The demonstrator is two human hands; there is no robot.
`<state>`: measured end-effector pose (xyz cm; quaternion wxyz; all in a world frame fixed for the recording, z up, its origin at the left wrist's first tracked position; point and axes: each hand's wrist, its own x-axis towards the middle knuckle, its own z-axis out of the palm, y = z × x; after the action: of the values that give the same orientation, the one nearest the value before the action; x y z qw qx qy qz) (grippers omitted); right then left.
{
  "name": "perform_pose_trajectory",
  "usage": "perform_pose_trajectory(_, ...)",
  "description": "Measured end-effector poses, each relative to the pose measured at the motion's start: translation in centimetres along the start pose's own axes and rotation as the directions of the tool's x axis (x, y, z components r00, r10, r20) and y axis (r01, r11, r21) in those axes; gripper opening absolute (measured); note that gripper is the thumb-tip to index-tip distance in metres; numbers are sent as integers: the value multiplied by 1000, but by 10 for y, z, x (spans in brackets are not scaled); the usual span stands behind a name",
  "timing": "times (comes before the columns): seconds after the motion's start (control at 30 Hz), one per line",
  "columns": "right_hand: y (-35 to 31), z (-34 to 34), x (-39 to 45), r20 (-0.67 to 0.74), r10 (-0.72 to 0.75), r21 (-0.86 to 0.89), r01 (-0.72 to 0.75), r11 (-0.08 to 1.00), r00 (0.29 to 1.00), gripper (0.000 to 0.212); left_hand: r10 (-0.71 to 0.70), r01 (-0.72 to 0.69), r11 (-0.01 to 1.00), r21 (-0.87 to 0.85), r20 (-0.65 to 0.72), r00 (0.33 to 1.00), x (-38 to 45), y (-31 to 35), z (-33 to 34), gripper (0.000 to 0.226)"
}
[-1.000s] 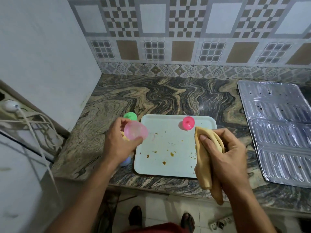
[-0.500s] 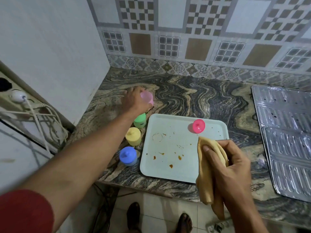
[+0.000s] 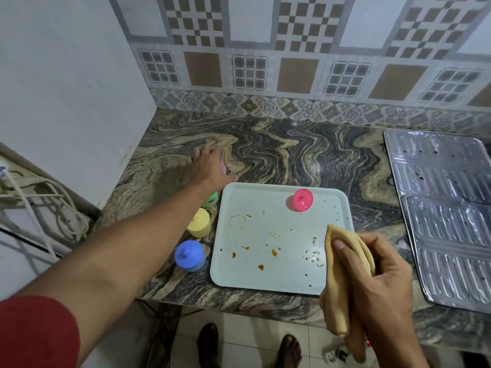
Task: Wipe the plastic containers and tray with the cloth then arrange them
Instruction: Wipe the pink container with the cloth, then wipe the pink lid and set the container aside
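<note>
A person's left hand (image 3: pixel 210 166) reaches across the swirled brown-and-black stone tabletop (image 3: pixel 305 158), its grip blurred over a pale pink plastic container (image 3: pixel 223 168) of which only a sliver shows at the palm's right edge; whether the fingers grasp it or merely rest on it cannot be told. Just nearer than that grip, beside the forearm, stand a green plastic container (image 3: pixel 211 200), a yellow lidded plastic container (image 3: pixel 199 222) and a blue lidded plastic container (image 3: pixel 190 255) in a line along the left edge of a pale rectangular plastic tray (image 3: pixel 255 274). The tray, spotted with orange-brown stains and crumbs, carries a bright pink knobbed plastic container (image 3: pixel 303 199) near its far edge. The right hand (image 3: pixel 377 282) has its grip clenched around a bunched tan cloth (image 3: pixel 337 296), held over the tray's near right corner, the cloth's tail hanging past the tabletop's edge. To the right of that grip lies a ribbed sheet of silver foil (image 3: pixel 446 216).
</note>
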<state>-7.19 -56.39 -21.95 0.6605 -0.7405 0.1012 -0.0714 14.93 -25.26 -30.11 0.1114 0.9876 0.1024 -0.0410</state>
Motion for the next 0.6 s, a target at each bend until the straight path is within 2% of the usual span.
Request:
perform_pose_trajectory(0.07, 1, -3, 0, -9, 6, 17, -6, 1000, 1000, 15, 239, -244, 969, -41, -94, 966, -12, 21, 4, 60)
perform_pose_trajectory(0.13, 2, -7, 0, -19, 12, 25, -11, 1000, 1000, 14, 483, -490, 871, -30, -132, 866, -29, 48, 15, 44)
perform_pose_trajectory(0.23, 5, -16, -1, -32, 8, 16, -7, 1000, 999, 13, 692, -690, 722, 51, -85, 717, -47, 87, 38, 45)
perform_pose_trajectory(0.37, 8, -29, -10, -55, 28, 40, -26, 999, 998, 10, 779, -768, 621, 159, -12, 627, -51, 116, 62, 43)
perform_pose_trajectory(0.5, 10, -43, -20, -97, 39, 63, -33, 997, 994, 14, 766, -746, 619, 246, 18, 642, -49, 129, 72, 37)
perform_pose_trajectory(0.6, 11, -54, -25, -139, 51, 61, -43, 997, 989, 7, 738, -705, 626, 333, 41, 674, -46, 137, 76, 34)
